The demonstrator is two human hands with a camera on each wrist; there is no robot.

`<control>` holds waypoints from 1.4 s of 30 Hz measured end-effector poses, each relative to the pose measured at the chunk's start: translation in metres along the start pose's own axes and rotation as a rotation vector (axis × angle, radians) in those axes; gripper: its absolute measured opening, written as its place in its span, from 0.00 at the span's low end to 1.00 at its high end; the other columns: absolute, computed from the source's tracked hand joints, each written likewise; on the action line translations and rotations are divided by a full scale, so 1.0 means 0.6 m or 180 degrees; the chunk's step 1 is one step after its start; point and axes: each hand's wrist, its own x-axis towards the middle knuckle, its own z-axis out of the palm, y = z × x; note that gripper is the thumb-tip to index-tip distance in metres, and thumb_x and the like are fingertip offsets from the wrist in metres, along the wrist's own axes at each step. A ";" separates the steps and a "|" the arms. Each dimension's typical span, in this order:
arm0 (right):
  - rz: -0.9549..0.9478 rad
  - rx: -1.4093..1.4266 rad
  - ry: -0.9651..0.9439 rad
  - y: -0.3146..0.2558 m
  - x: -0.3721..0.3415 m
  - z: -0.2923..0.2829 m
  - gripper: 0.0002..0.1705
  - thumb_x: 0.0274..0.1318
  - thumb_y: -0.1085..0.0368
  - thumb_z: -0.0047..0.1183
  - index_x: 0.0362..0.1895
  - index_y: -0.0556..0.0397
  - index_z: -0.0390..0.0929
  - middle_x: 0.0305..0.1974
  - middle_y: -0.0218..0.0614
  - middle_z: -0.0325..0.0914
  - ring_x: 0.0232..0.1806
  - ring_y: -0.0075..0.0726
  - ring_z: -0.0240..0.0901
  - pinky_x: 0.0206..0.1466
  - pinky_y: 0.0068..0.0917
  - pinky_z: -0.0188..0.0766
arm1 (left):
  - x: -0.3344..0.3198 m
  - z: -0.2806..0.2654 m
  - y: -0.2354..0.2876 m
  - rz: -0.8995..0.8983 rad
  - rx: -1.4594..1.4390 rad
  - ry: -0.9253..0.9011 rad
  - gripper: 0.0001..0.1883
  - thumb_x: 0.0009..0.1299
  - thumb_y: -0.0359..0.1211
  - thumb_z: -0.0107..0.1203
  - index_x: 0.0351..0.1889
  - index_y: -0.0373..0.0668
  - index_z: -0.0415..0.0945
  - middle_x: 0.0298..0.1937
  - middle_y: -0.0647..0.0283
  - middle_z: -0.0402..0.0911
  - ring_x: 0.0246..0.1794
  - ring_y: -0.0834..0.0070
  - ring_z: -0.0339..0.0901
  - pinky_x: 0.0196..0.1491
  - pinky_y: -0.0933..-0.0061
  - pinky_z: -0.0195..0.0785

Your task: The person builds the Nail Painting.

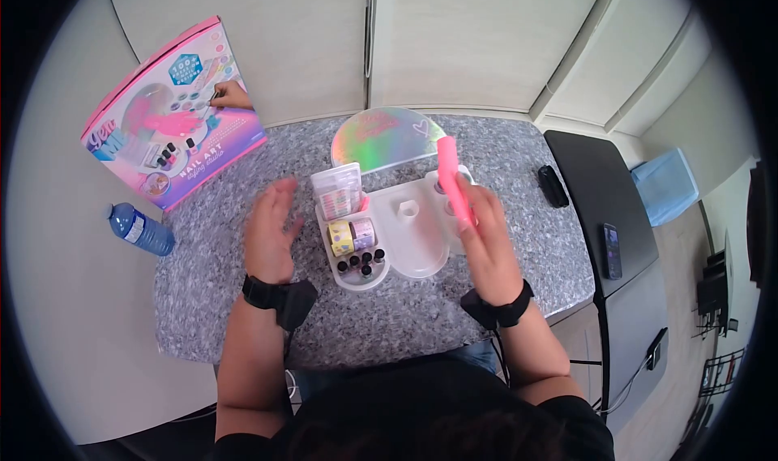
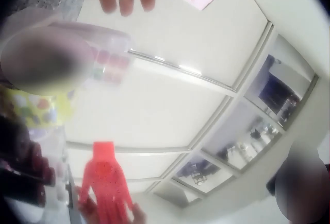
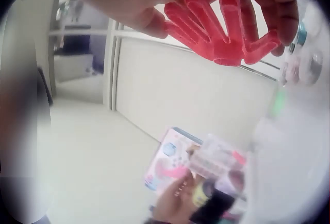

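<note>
My right hand (image 1: 496, 258) holds a pink plastic model hand (image 1: 448, 165) upright over the right part of a white tray (image 1: 417, 254). In the left wrist view the model hand (image 2: 104, 177) shows its wrist end up and its spread fingers down. My left hand (image 1: 270, 227) is raised left of the tray with its fingers extended, holding nothing. Nearest to it stand a clear case (image 1: 338, 192) of small pieces, a yellow patterned roll (image 1: 340, 238) and a lilac roll (image 1: 363, 234). Several small black-capped bottles (image 1: 366, 270) fill the tray's front left compartment.
A shiny holographic half-round panel (image 1: 385, 141) stands behind the tray. At the back left is the nail art box (image 1: 178, 116), with a water bottle (image 1: 139, 230) near it. A black case (image 1: 553, 187) lies at the grey tabletop's right side; a phone (image 1: 612, 250) rests on the dark side table.
</note>
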 end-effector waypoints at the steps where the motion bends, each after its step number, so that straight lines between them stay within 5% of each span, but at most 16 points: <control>1: -0.0376 -0.0915 0.0087 -0.003 -0.001 0.010 0.35 0.75 0.59 0.51 0.82 0.53 0.66 0.69 0.59 0.68 0.69 0.59 0.71 0.72 0.49 0.69 | -0.004 0.003 0.000 -0.0291 -0.0037 0.0052 0.31 0.84 0.58 0.48 0.73 0.45 0.70 0.80 0.55 0.72 0.79 0.67 0.66 0.71 0.54 0.65; 2: -0.0378 -0.1050 0.0069 -0.011 -0.001 0.020 0.36 0.70 0.60 0.57 0.80 0.53 0.68 0.69 0.63 0.68 0.66 0.68 0.70 0.72 0.54 0.68 | -0.006 0.004 -0.002 -0.0294 -0.0042 0.0056 0.31 0.84 0.58 0.48 0.73 0.45 0.70 0.80 0.55 0.72 0.79 0.67 0.66 0.71 0.54 0.65; 4: -0.0412 -0.1268 -0.0035 -0.026 -0.004 0.039 0.36 0.69 0.60 0.57 0.79 0.53 0.69 0.68 0.63 0.68 0.65 0.68 0.71 0.71 0.55 0.69 | -0.010 0.007 -0.004 -0.0660 -0.0229 -0.0224 0.36 0.83 0.62 0.47 0.77 0.47 0.67 0.79 0.57 0.71 0.78 0.67 0.65 0.71 0.54 0.63; 11: -0.0385 -0.1838 -0.0096 -0.043 -0.009 0.084 0.39 0.62 0.57 0.63 0.75 0.57 0.72 0.64 0.64 0.70 0.56 0.67 0.73 0.62 0.56 0.73 | -0.032 0.026 0.012 -0.0588 -0.0131 -0.0318 0.36 0.85 0.63 0.43 0.78 0.46 0.66 0.76 0.56 0.72 0.76 0.66 0.66 0.70 0.55 0.64; 23: -0.0659 -0.2243 -0.0073 -0.040 -0.013 0.098 0.38 0.58 0.51 0.65 0.71 0.53 0.78 0.65 0.58 0.71 0.58 0.64 0.72 0.62 0.56 0.70 | -0.030 0.027 0.008 -0.0491 -0.0183 -0.0335 0.40 0.84 0.64 0.41 0.80 0.43 0.64 0.77 0.56 0.72 0.77 0.64 0.66 0.71 0.54 0.64; 29: -0.0345 -0.2576 -0.0088 -0.038 0.010 0.086 0.38 0.58 0.46 0.66 0.70 0.49 0.80 0.63 0.53 0.73 0.60 0.60 0.71 0.56 0.53 0.68 | -0.002 0.024 -0.021 -0.0399 -0.0667 -0.0830 0.40 0.86 0.64 0.38 0.80 0.42 0.64 0.80 0.53 0.70 0.80 0.63 0.65 0.77 0.52 0.61; 33: -0.0635 -0.2599 -0.0133 -0.001 0.065 0.002 0.38 0.63 0.43 0.66 0.70 0.52 0.82 0.68 0.49 0.76 0.70 0.59 0.70 0.68 0.52 0.65 | 0.008 0.016 -0.023 -0.0492 -0.0535 -0.0860 0.43 0.86 0.65 0.37 0.83 0.40 0.63 0.83 0.50 0.66 0.81 0.62 0.64 0.80 0.54 0.58; 35: 0.0848 0.0819 -0.0530 0.055 0.137 -0.075 0.38 0.73 0.40 0.57 0.74 0.54 0.79 0.76 0.48 0.72 0.79 0.51 0.63 0.78 0.48 0.59 | 0.024 0.009 -0.026 -0.0466 -0.0514 -0.0917 0.44 0.85 0.66 0.36 0.83 0.39 0.62 0.84 0.49 0.65 0.82 0.62 0.63 0.80 0.55 0.57; 37: 0.0929 0.1529 -0.0123 0.129 0.176 -0.115 0.41 0.79 0.37 0.47 0.78 0.56 0.73 0.80 0.46 0.68 0.80 0.46 0.63 0.81 0.47 0.59 | 0.043 0.003 -0.019 -0.0429 -0.0339 -0.0787 0.47 0.84 0.69 0.36 0.85 0.39 0.60 0.85 0.49 0.64 0.82 0.62 0.64 0.79 0.58 0.59; 39: 0.1062 0.1958 -0.0083 0.193 0.213 -0.136 0.46 0.78 0.33 0.43 0.80 0.58 0.68 0.78 0.54 0.69 0.77 0.55 0.68 0.80 0.51 0.63 | 0.063 0.010 -0.009 -0.0433 -0.0189 -0.0781 0.49 0.83 0.71 0.36 0.85 0.39 0.60 0.84 0.48 0.65 0.82 0.60 0.64 0.79 0.58 0.57; 41: 0.1291 0.4609 -0.1005 0.252 0.236 -0.146 0.49 0.77 0.33 0.44 0.81 0.63 0.63 0.76 0.64 0.68 0.76 0.62 0.69 0.81 0.55 0.65 | 0.091 0.010 -0.006 -0.0465 -0.0053 -0.0753 0.50 0.82 0.73 0.36 0.84 0.39 0.61 0.83 0.47 0.66 0.82 0.58 0.64 0.80 0.58 0.56; 42: 0.1386 0.4736 -0.0905 0.273 0.241 -0.141 0.51 0.75 0.32 0.45 0.80 0.66 0.62 0.74 0.71 0.67 0.76 0.67 0.68 0.83 0.57 0.63 | 0.115 0.005 -0.009 -0.0709 -0.0031 -0.0769 0.51 0.81 0.73 0.38 0.84 0.39 0.61 0.81 0.46 0.68 0.79 0.58 0.67 0.78 0.58 0.60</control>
